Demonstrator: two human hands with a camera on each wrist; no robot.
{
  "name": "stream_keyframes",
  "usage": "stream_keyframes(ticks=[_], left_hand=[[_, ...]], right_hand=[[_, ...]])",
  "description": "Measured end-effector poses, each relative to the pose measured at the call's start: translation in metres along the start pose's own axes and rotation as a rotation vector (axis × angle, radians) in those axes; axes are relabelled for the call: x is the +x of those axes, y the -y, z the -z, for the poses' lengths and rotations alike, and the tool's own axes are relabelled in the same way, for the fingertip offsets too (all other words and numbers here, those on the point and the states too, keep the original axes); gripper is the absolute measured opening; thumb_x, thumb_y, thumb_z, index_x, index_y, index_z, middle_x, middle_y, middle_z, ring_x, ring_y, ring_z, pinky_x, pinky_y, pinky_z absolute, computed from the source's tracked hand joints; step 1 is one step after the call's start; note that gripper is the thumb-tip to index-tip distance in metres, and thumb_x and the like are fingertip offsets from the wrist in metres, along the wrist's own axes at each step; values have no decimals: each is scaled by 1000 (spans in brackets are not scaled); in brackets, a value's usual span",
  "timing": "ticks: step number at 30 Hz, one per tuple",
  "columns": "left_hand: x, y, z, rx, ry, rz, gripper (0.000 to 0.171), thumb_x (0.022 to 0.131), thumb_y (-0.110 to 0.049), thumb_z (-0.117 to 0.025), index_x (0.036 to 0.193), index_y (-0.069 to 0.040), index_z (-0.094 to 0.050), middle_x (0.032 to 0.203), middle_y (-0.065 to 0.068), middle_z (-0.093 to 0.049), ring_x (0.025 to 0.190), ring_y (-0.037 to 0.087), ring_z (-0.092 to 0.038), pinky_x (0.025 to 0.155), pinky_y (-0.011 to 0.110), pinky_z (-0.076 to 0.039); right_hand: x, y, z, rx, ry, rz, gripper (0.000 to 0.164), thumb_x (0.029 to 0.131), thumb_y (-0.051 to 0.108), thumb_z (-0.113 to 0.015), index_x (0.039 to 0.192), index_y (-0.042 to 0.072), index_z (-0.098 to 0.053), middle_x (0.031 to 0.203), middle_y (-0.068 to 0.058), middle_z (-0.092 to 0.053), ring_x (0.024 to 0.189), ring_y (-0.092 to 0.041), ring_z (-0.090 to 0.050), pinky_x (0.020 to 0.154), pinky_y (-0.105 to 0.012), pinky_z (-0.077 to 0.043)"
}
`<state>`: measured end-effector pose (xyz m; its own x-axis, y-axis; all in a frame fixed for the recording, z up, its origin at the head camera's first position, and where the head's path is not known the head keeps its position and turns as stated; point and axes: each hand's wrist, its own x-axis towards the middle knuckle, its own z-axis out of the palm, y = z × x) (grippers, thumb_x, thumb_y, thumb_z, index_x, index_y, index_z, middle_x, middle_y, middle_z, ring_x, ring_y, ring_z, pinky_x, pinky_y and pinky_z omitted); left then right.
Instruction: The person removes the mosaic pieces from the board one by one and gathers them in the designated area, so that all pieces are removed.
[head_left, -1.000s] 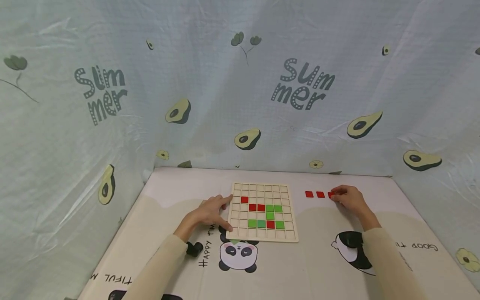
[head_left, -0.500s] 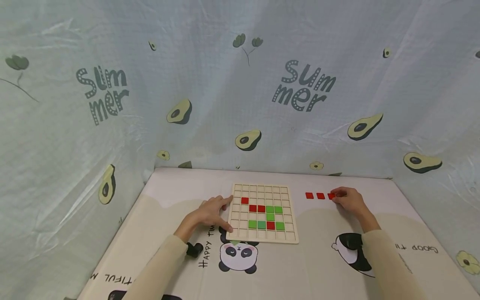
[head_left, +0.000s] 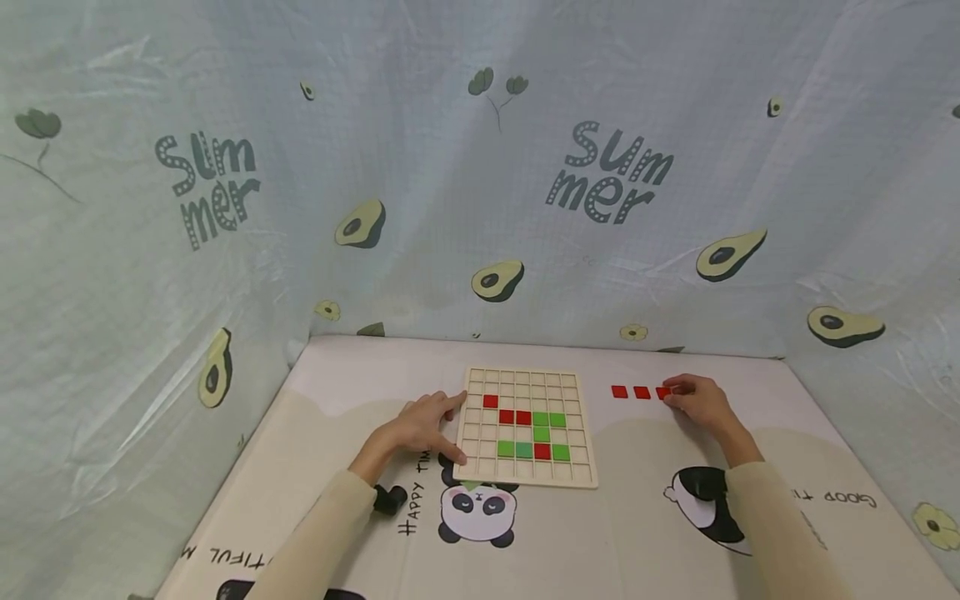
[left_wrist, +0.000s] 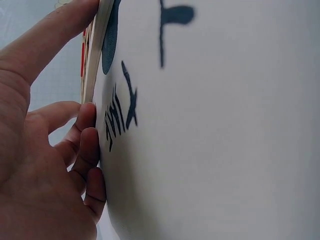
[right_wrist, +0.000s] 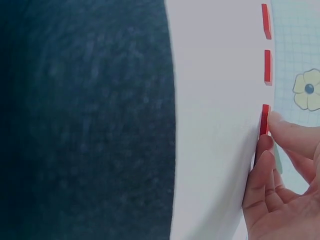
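A square wooden grid board [head_left: 525, 483] lies flat in the middle of the table. My left hand [head_left: 423, 423] touches its left edge, thumb near the front corner and index finger further back, the two spread apart. In the left wrist view the thumb [left_wrist: 55, 37] meets the board's side [left_wrist: 95, 55], and the other fingers bend beside it. At the right, my right hand [head_left: 701, 398] pinches a small red square tile [head_left: 663, 392] between thumb and fingers. The right wrist view shows that tile [right_wrist: 264, 120] at the fingertips, in line with the other red tiles.
Two more red tiles, a left one [head_left: 618, 392] and a middle one [head_left: 642, 392], lie between board and right hand. On the board sit several red tiles [head_left: 491, 402] and green tiles [head_left: 542, 434], plus a teal tile [head_left: 523, 450]. A printed curtain [head_left: 420, 275] rises behind the table.
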<state>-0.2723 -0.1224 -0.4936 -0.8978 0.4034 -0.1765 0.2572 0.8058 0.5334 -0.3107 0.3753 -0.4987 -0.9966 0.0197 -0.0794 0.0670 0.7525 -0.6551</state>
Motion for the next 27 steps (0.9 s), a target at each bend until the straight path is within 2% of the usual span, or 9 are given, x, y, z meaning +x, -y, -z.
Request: stream_keyframes(ticks=[5,8,14,18,21,24,27], left_hand=[[1,0,1,7,2,-5,115,66,-46,-95,161,-14,-38,102,-2,-47,93,15,-40,78,33,-27],[1,1,0,7,2,-3,116,66,-46,-95,161,-14,-38,102,-2,-47,93,15,-40,78,32,-27],[2,2,-1,11,-4,-4,116,65,-47,-95,161,-15,-38,102,-2,-48,94,15,-40,78,33,-28],[3,2,-1,11,0,-3,117,65,-47,-95,161,-15,-38,103,-2,-48,94,15,-40,79,33,-28],[3,2,-2,7,4,2,117,65,-47,-96,162,-15,-37,103,-2,-47,93,15,-40,78,33,-28],[2,2,-2,0,3,5,117,65,-47,-96,162,-15,-37,103,-2,-47,93,15,-40,78,33,-28],[2,2,-2,-5,-5,8,116,65,-46,-96,161,-15,-38,103,-2,-47,94,15,-40,78,33,-28]], right_hand=[[-1,2,2,17,8,-14,38,101,11,-64,134,-7,-59,125,-31,-59,108,-39,-55,87,-39,-49],[-1,3,3,19,10,-18,38,101,11,-63,134,-8,-59,125,-31,-60,108,-39,-55,84,-36,-48],[-2,4,3,-5,-7,-15,38,101,12,-63,134,-7,-58,127,-32,-59,111,-42,-56,88,-42,-51],[-4,4,2,-25,-30,3,37,102,12,-62,133,-6,-57,128,-32,-59,109,-42,-59,82,-38,-54],[-5,9,2,-51,-56,35,35,102,13,-63,131,-6,-59,128,-33,-58,110,-44,-60,83,-42,-56],[-5,18,1,-60,-87,72,34,101,14,-64,129,-5,-61,127,-32,-59,114,-47,-59,92,-53,-54],[-1,30,-3,-63,-106,114,32,101,14,-64,127,-3,-62,125,-30,-61,112,-46,-61,94,-54,-54]])
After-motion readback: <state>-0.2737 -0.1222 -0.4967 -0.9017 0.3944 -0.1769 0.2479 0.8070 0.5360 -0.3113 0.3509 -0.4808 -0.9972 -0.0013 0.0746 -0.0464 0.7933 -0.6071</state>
